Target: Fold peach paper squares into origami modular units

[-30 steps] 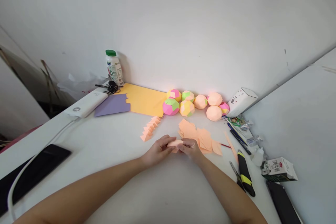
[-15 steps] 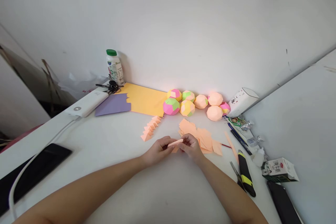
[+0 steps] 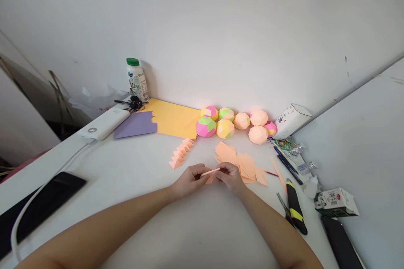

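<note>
Between my two hands is a small folded piece of peach paper, seen nearly edge-on. My left hand pinches its left end, and my right hand pinches the right end with thumb and fingers. Just beyond my right hand lies a loose pile of peach paper pieces. A row of folded peach paper pieces stands ahead of my left hand. Several faceted paper balls in pink, green, yellow and peach sit against the wall.
Yellow paper and purple paper lie at the back left, near a power bank, keys and a bottle. At right are scissors, a utility knife, pens, a milk carton and a black phone.
The folded peach paper has tilted in my fingers, so less of its upper face shows and it looks thinner. Both hands have stayed in nearly the same place.
</note>
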The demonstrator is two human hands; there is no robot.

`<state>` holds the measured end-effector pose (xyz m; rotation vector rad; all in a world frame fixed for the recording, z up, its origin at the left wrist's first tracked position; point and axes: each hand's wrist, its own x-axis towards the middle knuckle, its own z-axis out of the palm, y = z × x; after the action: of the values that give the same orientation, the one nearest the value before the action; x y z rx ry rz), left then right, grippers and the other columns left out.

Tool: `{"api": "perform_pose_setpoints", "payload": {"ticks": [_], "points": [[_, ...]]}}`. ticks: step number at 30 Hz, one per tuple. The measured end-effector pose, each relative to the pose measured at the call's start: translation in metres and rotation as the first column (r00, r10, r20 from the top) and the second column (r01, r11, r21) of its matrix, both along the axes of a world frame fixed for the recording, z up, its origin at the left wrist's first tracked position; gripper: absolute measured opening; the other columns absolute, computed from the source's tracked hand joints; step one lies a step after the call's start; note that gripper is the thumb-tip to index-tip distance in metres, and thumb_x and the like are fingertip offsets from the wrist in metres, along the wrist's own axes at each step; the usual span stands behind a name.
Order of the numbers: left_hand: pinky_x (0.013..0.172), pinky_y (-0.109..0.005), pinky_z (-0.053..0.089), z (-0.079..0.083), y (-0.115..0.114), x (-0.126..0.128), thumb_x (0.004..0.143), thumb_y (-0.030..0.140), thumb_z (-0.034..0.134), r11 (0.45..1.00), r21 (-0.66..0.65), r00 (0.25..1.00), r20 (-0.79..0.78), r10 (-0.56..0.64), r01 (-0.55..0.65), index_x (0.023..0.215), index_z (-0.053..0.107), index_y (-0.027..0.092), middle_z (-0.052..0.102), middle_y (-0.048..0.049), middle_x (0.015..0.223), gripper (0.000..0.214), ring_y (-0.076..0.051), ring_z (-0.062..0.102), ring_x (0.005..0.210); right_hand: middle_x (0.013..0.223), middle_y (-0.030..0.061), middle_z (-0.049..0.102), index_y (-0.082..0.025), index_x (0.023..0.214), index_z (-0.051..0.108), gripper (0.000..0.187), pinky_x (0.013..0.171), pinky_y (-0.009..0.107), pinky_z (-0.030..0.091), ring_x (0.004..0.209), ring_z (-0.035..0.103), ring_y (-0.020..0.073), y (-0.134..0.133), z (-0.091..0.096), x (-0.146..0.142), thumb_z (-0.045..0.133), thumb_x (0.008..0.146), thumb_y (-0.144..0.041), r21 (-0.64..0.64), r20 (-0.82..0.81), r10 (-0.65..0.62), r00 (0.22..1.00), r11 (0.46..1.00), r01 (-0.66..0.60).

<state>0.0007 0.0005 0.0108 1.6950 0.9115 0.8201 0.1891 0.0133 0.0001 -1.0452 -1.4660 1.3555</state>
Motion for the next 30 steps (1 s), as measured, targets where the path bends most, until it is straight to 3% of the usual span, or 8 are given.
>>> {"api": "perform_pose_setpoints", "payload": {"ticks": [12,30], "points": [[0.05,-0.021,0.029,0.001,-0.0009,-0.0002,0.079,0.018,0.044,1.0,0.003,1.0,0.005,0.012,-0.012,0.064,0.058,0.014,0.039,0.0022,0.063,0.021,-0.008,0.035,0.055,0.056,-0.0038,0.055,-0.018,0.07,0.06,0.016,0.046,0.022,0.043,0.047,0.052,0.0099,0.0004,0.0016,-0.0004,0.071,0.067,-0.029,-0.022,-0.017,-0.016,1.0,1.0,0.015],[0.051,-0.021,0.033,0.0073,-0.0024,-0.0002,0.08,0.025,0.045,1.0,-0.005,1.0,-0.01,0.002,-0.002,0.064,0.058,0.014,0.042,0.0008,0.064,0.024,-0.009,0.038,0.057,0.059,-0.0019,0.057,-0.017,0.069,0.061,0.016,0.049,0.023,0.044,0.05,0.052,0.0103,0.0013,0.0029,0.0022,0.07,0.068,-0.031,-0.029,0.005,0.02,1.0,0.999,-0.02]]}}
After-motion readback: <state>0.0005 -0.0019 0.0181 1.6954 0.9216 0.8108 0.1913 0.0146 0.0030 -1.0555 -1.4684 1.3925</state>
